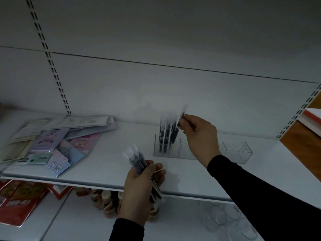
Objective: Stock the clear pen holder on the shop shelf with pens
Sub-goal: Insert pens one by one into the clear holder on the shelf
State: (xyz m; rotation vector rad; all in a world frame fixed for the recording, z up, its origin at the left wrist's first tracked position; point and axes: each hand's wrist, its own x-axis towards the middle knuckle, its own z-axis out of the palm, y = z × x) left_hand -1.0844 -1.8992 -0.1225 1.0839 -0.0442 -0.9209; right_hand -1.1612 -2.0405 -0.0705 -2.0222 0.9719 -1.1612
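A clear pen holder (184,150) stands on the white shelf (107,164), right of centre. Several dark pens with clear caps (166,134) stand upright in its left compartment. My right hand (199,134) is above the holder and pinches one more dark pen (182,117), held nearly upright beside the standing ones. My left hand (142,186) is at the shelf's front edge and grips a bundle of several dark pens (135,159), their clear caps pointing up and left. The picture is dim and blurred.
A second clear holder (238,152) sits to the right of the first. A heap of pastel stationery packs (52,143) covers the shelf's left end. Red packets (19,202) and clear cups (225,218) lie on the lower shelf. An orange-brown panel (302,146) closes the right side.
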